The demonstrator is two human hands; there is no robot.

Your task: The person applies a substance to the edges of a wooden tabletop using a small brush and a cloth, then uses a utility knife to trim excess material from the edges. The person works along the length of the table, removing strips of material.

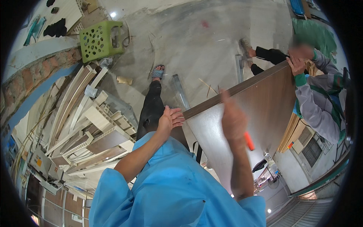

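Observation:
A wide brown wood-grain panel (264, 102) stands on edge in front of me, its long edge running from my left hand up to the far right. My left hand (171, 118) is at the panel's near left corner, fingers stretched out, palm toward the edge. It seems to touch the corner, not grip it. Blurred by motion, my right hand (233, 121) is over the panel's face, closed round a tool with an orange-red handle (249, 141). The handle sticks out beside my wrist; the tool's kind cannot be made out.
A co-worker (319, 90) in a grey and green jacket holds the panel's far right end. Offcuts of panel and trim (94, 132) lie piled on the left. A green plastic stool (100, 41) lies tipped behind them. Metal channels (180, 90) rest on the concrete floor (181, 41).

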